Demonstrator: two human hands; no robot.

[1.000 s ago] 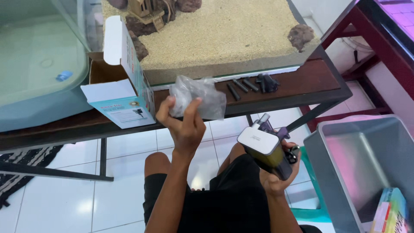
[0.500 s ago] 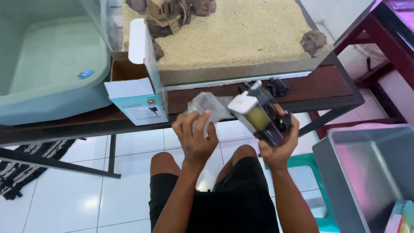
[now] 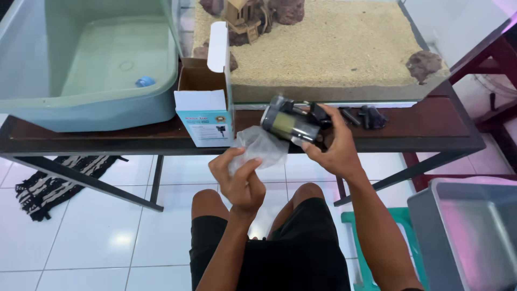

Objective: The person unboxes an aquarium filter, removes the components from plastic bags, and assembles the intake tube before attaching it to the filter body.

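- Head view looks down on a seated person's two bare arms reaching toward a dark wooden table (image 3: 420, 126)
- Left hand (image 3: 239, 180) is clenched on a crumpled clear plastic bag (image 3: 261, 146), thumb and fingers pinching its lower part; the bag rises up and to the right from the fist, just below the table's near edge
- Right hand (image 3: 334, 148) grasps a small aquarium filter (image 3: 288, 123), a dark body with a pale yellowish panel, held tilted on its side above the table's near edge; fingers wrap its right end
- Filter and bag sit very close together, the bag just under the filter's left end; whether they touch cannot be told
- Open cardboard box (image 3: 204, 110), white and light blue, stands on the table just left of the filter, its flap raised
- Several small black parts (image 3: 366, 116) lie on the table to the right of the right hand
- Glass tank (image 3: 323, 48) with a sand bed occupies the far middle of the table, with dark rocks and a small wooden ornament (image 3: 242, 16) at its far side
- Pale green tub (image 3: 86, 64) rests at the far left of the table, a small blue object (image 3: 144, 82) inside it
- Grey plastic bin (image 3: 468, 231) stands on the floor at near right, beside a green stool (image 3: 388, 226)
- Black fringed rug (image 3: 59, 180) lies on the white tiled floor under the table's left end
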